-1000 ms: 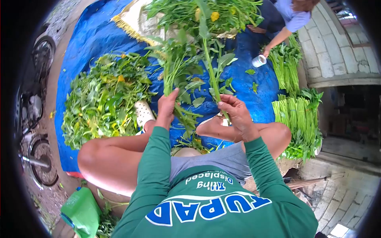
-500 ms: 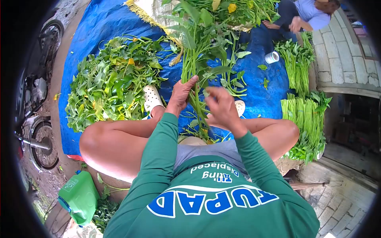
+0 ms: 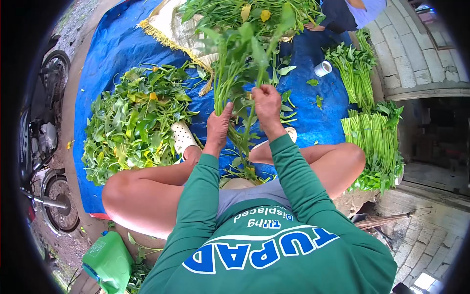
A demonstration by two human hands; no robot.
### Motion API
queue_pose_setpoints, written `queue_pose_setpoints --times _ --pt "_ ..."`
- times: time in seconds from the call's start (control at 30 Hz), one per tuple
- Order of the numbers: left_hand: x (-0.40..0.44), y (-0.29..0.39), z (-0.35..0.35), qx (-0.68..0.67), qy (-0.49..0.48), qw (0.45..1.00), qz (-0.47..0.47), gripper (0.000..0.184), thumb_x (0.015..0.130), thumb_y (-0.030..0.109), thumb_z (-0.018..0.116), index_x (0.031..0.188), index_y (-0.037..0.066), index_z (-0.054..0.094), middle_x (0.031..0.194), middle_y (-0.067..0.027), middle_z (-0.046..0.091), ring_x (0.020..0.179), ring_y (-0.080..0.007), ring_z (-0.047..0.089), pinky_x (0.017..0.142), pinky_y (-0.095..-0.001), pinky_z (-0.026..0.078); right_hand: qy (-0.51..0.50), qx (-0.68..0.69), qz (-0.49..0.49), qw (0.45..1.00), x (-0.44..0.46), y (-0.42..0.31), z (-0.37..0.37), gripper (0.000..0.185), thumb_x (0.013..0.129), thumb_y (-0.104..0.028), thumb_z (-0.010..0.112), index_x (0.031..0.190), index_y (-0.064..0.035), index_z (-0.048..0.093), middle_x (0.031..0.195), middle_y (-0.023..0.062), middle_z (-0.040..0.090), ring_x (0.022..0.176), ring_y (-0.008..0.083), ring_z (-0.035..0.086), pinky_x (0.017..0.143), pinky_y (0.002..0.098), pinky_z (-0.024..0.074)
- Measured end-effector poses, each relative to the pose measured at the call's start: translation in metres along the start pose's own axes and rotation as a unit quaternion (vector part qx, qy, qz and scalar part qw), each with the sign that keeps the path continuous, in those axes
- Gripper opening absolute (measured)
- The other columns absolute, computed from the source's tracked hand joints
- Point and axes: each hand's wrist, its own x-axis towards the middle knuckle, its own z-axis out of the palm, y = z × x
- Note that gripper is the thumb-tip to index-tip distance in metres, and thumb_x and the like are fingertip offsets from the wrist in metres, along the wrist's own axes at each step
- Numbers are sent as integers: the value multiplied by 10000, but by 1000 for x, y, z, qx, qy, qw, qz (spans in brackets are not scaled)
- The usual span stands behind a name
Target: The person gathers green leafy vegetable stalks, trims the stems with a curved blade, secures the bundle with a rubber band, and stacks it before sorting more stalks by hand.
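A bunch of long-stemmed leafy greens [image 3: 225, 81] stands upright between my hands, its leaves pointing away from me. My left hand [image 3: 218, 128] is wrapped round the lower stems. On the bunch's right side, my right hand [image 3: 267, 105] pinches a leafy stem [image 3: 260, 66] with its fingers closed. Loose stems and leaves hang below the hands, over the blue tarp [image 3: 313, 132]. Some leaf tips are blurred.
A heap of loose leaves [image 3: 132, 122] lies left. Neat stem bundles [image 3: 369, 132] are stacked right, near a white cup [image 3: 323, 68]. More greens lie on a sack [image 3: 171, 29] ahead, beside another person [image 3: 342, 14]. A green jerrycan [image 3: 108, 259] and motorcycle [image 3: 46, 132] stand left.
My right hand has moved up and away from me along the bunch and now pinches a stem. The left hand keeps its hold. The whole view has shifted slightly.
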Motion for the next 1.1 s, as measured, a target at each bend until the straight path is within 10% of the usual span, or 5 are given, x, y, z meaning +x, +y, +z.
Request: queue_pose_setpoints --times 0.27,0.73,0.87,0.97,1.1 --pt "4 -6 0 -31 18 999 12 497 957 516 809 1079 50 689 844 -44 702 663 -104 629 585 -261 514 128 -177 -78 973 26 17 -21 265 840 -166 724 1012 7 621 813 136 688 699 267 669 719 406 549" --pt "8 -50 -30 -64 -102 980 -157 373 895 395 894 1103 134 725 907 36 649 751 -94 579 629 -299 450 -291 -32 271 917 -5 76 35 306 1030 -227 720 1204 22 761 878 45 722 674 118 638 603 297 544" --pt "9 -44 -38 -52 -111 971 -204 316 880 264 874 1107 98 731 897 19 653 774 -121 597 641 -319 469 -317 -141 223 911 3 75 47 328 1052 -302 678 1144 -6 787 829 39 696 646 101 615 581 291 533" --pt "22 -48 -48 -84 -84 967 -226 299 885 257 863 1067 60 729 875 -9 671 736 -143 618 638 -327 484 -380 -219 10 899 17 92 78 408 983 -374 651 914 14 756 800 241 712 689 340 675 700 475 547" --pt "35 -43 -54 -171 4 976 -133 241 923 255 817 1039 66 722 839 -27 673 698 -150 624 620 -325 503 -314 -259 -115 906 -1 32 93 375 1003 -373 623 968 -20 746 936 266 723 868 467 687 787 531 543"
